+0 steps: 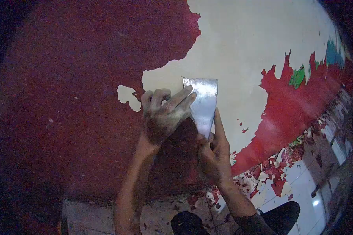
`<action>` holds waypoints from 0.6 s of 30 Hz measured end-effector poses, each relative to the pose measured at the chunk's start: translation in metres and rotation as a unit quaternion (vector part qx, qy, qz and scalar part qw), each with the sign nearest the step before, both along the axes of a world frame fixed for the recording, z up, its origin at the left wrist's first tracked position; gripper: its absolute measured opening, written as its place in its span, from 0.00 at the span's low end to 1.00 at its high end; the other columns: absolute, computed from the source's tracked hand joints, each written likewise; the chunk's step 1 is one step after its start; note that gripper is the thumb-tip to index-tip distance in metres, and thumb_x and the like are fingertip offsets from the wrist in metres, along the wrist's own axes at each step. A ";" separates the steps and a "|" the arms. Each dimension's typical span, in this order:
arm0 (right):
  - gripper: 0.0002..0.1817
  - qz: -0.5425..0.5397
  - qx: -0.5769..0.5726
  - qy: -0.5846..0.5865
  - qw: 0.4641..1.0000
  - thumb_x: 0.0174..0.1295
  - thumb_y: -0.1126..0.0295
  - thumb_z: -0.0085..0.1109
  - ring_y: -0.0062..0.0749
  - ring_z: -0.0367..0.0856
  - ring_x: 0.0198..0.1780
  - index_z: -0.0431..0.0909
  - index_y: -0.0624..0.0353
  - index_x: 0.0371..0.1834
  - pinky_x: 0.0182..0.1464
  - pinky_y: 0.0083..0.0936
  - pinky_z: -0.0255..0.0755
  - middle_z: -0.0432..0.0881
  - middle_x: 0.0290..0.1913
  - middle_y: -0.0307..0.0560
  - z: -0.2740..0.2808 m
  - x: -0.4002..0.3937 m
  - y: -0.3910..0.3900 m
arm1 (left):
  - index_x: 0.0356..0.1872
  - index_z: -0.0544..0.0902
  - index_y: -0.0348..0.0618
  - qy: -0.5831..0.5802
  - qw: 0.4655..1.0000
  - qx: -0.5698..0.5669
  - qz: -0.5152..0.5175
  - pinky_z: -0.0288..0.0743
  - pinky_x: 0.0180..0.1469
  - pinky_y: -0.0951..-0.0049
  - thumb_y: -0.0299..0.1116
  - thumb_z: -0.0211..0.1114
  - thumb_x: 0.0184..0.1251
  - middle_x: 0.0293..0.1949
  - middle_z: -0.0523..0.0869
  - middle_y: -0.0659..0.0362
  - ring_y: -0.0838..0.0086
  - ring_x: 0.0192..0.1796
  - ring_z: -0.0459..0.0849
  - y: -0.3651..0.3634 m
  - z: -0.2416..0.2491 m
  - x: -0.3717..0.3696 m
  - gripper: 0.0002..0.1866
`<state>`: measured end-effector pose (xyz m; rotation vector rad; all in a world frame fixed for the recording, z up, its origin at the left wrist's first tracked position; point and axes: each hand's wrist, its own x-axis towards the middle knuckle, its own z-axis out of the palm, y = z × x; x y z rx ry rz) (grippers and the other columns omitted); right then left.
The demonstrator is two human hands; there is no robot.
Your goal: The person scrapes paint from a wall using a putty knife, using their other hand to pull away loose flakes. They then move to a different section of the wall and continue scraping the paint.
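Observation:
A metal scraper [205, 100] with a wide, shiny blade lies against the wall, its broad edge pointing up. My right hand [215, 154] is closed around its lower, narrow end, with one finger stretched along the blade's right side; the handle is hidden in the grip. Two fingertips of my left hand [162, 113] rest on the blade's left part, while its other fingers bend against the wall. Dark red paint [78, 82] covers the wall to the left. Around the blade's top is a cream-coloured bare patch [235, 51] with a ragged paint edge.
Brighter red paint [282, 105] remains at the right, with small green [298, 77] and blue patches [333, 55]. Paint flakes [278, 172] lie on the tiled floor [302, 207] along the wall's foot. My dark-clothed knees [186, 223] show at the bottom.

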<state>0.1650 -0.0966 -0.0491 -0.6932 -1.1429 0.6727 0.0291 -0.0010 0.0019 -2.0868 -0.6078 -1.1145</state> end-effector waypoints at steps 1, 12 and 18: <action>0.34 -0.005 -0.007 -0.005 1.000 0.65 0.78 0.43 0.22 0.73 0.47 0.40 0.60 0.73 0.46 0.16 0.68 0.72 0.56 0.49 0.003 0.000 -0.002 | 0.46 0.80 0.49 0.000 1.000 0.000 0.000 0.62 0.51 0.63 0.37 0.68 0.45 0.52 0.77 0.65 0.63 0.47 0.68 -0.001 0.000 0.000 0.21; 0.34 -0.017 0.044 -0.031 0.998 0.65 0.77 0.45 0.27 0.71 0.54 0.41 0.63 0.72 0.53 0.20 0.67 0.68 0.60 0.51 -0.002 0.003 0.014 | 0.44 0.82 0.50 0.008 1.000 0.011 0.005 0.62 0.50 0.64 0.38 0.68 0.45 0.52 0.77 0.68 0.66 0.44 0.68 -0.002 0.001 0.001 0.21; 0.35 0.005 0.002 -0.029 1.000 0.65 0.76 0.46 0.25 0.72 0.50 0.41 0.62 0.72 0.50 0.18 0.67 0.72 0.56 0.50 -0.008 0.012 0.004 | 0.44 0.82 0.51 0.014 1.000 0.021 0.007 0.61 0.49 0.65 0.38 0.68 0.44 0.52 0.78 0.69 0.67 0.43 0.69 -0.004 0.006 0.004 0.20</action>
